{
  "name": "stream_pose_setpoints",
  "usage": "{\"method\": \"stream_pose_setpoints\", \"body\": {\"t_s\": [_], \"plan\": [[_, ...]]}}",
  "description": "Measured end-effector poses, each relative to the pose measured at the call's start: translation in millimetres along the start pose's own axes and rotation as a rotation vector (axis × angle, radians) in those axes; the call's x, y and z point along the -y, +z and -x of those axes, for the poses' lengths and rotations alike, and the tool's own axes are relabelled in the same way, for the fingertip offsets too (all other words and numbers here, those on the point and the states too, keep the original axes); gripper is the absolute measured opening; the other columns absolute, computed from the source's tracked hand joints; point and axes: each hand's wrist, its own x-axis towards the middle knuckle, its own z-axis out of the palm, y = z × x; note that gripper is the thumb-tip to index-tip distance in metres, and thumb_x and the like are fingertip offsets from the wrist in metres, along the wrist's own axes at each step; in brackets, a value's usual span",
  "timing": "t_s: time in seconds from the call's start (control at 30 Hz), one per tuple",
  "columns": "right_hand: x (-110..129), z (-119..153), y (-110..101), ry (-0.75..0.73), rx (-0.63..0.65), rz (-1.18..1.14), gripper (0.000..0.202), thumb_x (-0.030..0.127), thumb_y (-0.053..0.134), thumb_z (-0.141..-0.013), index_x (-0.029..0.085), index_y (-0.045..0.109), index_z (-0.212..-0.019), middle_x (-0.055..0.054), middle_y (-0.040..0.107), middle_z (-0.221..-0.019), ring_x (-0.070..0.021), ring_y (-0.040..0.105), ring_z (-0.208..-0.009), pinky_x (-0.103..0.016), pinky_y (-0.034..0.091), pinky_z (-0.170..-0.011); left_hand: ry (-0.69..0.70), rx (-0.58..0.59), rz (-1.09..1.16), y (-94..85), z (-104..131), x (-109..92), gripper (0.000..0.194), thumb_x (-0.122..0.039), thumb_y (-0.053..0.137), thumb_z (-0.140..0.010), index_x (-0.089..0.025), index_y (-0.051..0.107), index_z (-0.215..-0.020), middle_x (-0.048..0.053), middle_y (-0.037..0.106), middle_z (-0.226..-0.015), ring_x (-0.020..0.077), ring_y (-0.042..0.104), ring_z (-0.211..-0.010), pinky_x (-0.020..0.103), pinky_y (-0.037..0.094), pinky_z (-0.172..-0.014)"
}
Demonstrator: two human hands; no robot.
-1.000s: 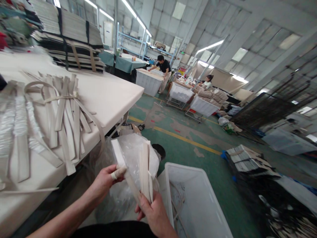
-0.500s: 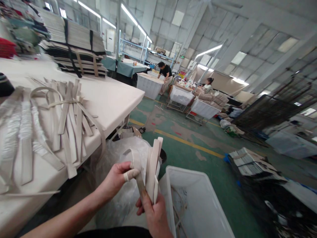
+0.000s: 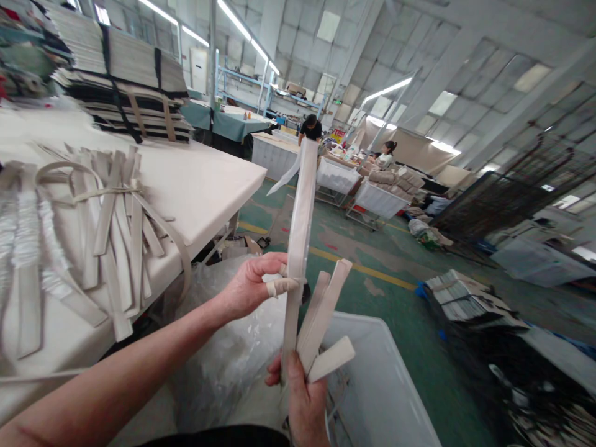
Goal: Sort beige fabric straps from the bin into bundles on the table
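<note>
My left hand [image 3: 263, 282], with pale wraps on its fingertips, pinches a long cream fabric strap [image 3: 300, 217] that stands upright, its upper part covered in clear plastic film. Lower down, my right hand [image 3: 305, 394] is closed around the lower end of that strap and a fan of several other beige straps [image 3: 326, 304]. The free tips of these straps spread up and to the right. On the table at the left lies a tied bundle of similar straps [image 3: 118, 211], beside more straps [image 3: 30, 273] partly wrapped in film.
A white plastic bin [image 3: 377, 360] stands just right of my hands, with a few thin strips inside. Clear plastic sheeting [image 3: 223, 347] hangs below the cream table [image 3: 218, 180]. Strapped stacks [image 3: 125, 87] sit on the table. Two people work farther back.
The strap in my left hand, curled over before, now stands straight up. My left hand has moved up and right. The straps in my right hand have fanned out rightward.
</note>
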Motion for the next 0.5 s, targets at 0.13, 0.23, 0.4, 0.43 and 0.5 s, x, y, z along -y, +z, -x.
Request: {"method": "stream_pose_setpoints", "body": {"t_s": [0.13, 0.23, 0.4, 0.43, 0.5], "plan": [[-15, -1, -5, 0.127, 0.041, 0.136, 0.062, 0.074, 0.051, -0.086, 0.017, 0.068, -0.068, -0.009, 0.068, -0.060, -0.0211, 0.066, -0.053, -0.030, 0.056, -0.055, -0.329, -0.198, 0.136, -3.7, 18, 55, 0.030, -0.045, 0.083, -0.065, -0.018, 0.081, -0.079, 0.006, 0.073, -0.080, 0.0249, 0.062, -0.082, 0.036, 0.047, -0.084], [-31, -5, -1, 0.211, 0.045, 0.187, 0.066, 0.080, 0.050, -0.082, 0.018, 0.065, -0.066, -0.009, 0.066, -0.056, -0.0203, 0.063, -0.046, -0.031, 0.052, -0.049, -0.550, -0.274, 0.230, -6.1, 42, 94, 0.037, -0.049, 0.087, -0.058, -0.016, 0.079, -0.073, 0.006, 0.071, -0.074, 0.0209, 0.059, -0.073, 0.032, 0.046, -0.078], [-47, -15, 16, 0.265, 0.108, 0.122, 0.068, 0.082, 0.052, -0.079, 0.015, 0.064, -0.085, -0.005, 0.065, -0.058, -0.0159, 0.059, -0.042, -0.025, 0.047, -0.041, -0.799, -0.323, 0.368, 1.3, 77, 124, 0.040, -0.046, 0.092, -0.052, -0.014, 0.074, -0.067, 0.003, 0.066, -0.065, 0.0141, 0.054, -0.062, 0.027, 0.045, -0.067], [-48, -16, 17, 0.271, 0.131, 0.114, 0.069, 0.082, 0.052, -0.079, 0.015, 0.064, -0.088, -0.004, 0.065, -0.060, -0.0154, 0.059, -0.043, -0.024, 0.046, -0.041, -0.822, -0.343, 0.386, 1.0, 81, 126, 0.041, -0.045, 0.093, -0.051, -0.013, 0.073, -0.065, 0.001, 0.063, -0.062, 0.0126, 0.052, -0.059, 0.026, 0.044, -0.065], [-50, -15, 16, 0.277, 0.168, 0.107, 0.071, 0.083, 0.051, -0.079, 0.014, 0.064, -0.092, -0.005, 0.067, -0.063, -0.0154, 0.061, -0.044, -0.024, 0.047, -0.043, -0.835, -0.401, 0.406, -3.3, 85, 131, 0.042, -0.045, 0.094, -0.048, -0.014, 0.071, -0.064, -0.001, 0.060, -0.058, 0.0103, 0.049, -0.056, 0.024, 0.043, -0.062]]}}
